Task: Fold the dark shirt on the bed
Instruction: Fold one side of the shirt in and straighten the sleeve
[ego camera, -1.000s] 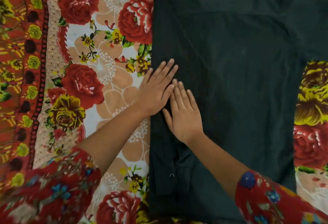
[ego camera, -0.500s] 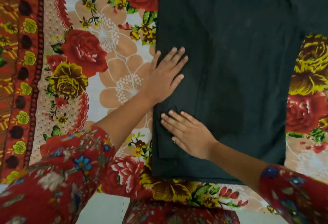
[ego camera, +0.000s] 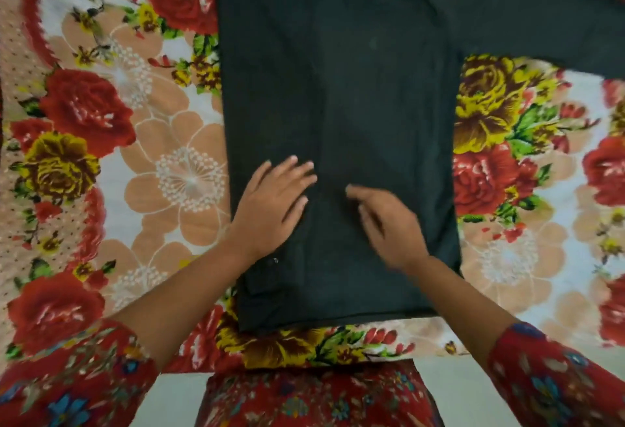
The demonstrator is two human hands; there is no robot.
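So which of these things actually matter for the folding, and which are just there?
Part of the job: dark shirt, lying flat; its outstretched sleeve, not yet folded in; left hand, flat on the shirt; right hand, blurred, over the shirt.
Just there: flowered bedsheet under it; pale floor at the bed's edge; the person's red patterned clothing.

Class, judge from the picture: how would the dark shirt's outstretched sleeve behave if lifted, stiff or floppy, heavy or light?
Probably floppy: the dark shirt lies flat on the bedspread, so the sleeve would likely droop. Likely light: the cloth looks thin. Pushed, it may bunch; creases show.
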